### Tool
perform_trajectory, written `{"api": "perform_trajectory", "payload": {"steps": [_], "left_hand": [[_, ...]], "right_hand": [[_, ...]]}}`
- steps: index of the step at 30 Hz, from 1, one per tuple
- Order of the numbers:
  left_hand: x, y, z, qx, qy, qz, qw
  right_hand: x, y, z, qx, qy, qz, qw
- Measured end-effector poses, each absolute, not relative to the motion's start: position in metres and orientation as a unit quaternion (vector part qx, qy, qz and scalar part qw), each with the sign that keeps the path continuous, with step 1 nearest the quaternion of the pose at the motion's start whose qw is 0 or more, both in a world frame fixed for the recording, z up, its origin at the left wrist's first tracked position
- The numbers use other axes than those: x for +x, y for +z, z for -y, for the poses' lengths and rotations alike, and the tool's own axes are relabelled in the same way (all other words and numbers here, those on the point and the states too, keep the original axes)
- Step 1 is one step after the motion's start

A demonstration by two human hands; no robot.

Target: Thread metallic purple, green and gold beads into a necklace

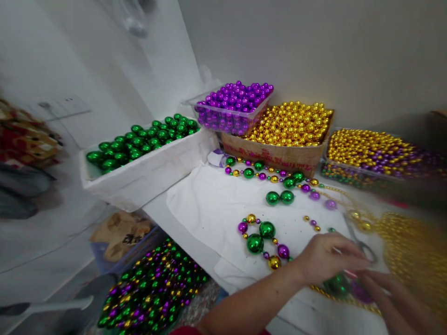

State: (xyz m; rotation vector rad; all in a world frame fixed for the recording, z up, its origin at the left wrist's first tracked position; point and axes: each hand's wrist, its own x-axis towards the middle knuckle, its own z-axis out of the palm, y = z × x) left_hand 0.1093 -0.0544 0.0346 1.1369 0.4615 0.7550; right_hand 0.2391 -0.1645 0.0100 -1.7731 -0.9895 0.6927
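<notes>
My left hand (pixel 331 258) reaches in over the white cloth (pixel 223 204), fingers pressed together; what they pinch is hidden. My right hand (pixel 394 293), smeared by motion, is close by at the lower right, so its grip is unclear. Just under both hands are a blurred green ball bead (pixel 338 284), a purple bead (pixel 361 291) and a gold bead chain (pixel 349 300). A scissors handle (pixel 368 251) shows beyond my left fingers. Left of that hand, a looped bead strand (pixel 254 243) in green, purple and gold lies on the cloth.
Behind the cloth stand a foam box of green beads (pixel 157 163), a purple-bead tub (pixel 230 114), a gold-bead carton (pixel 279 151) and a mixed-bead tray (pixel 363 170). Gold bead chains (pixel 408 246) pile up at right. Finished-looking strands (pixel 153 284) hang low beside the table.
</notes>
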Motion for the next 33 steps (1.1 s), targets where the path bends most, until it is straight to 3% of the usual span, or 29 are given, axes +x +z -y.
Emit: {"api": "perform_trajectory", "payload": {"steps": [4,11,23,33], "left_hand": [[0.107,0.039,0.056,0.47,0.316,-0.234,0.79],[0.099,0.028,0.032,0.474,0.282,-0.28,0.786],[0.188,-0.016,-0.015,0.654,0.297,-0.317,0.619],[0.251,-0.023,-0.044,0.769,0.245,-0.2,0.556]], "right_hand": [[0.212,0.04,0.164,-0.707,0.343,0.298,0.541],[0.226,0.034,0.162,-0.581,0.414,0.147,0.686],[0.235,0.037,0.177,-0.538,0.43,0.105,0.717],[0.238,0.029,0.19,-0.572,0.421,0.095,0.698]]}}
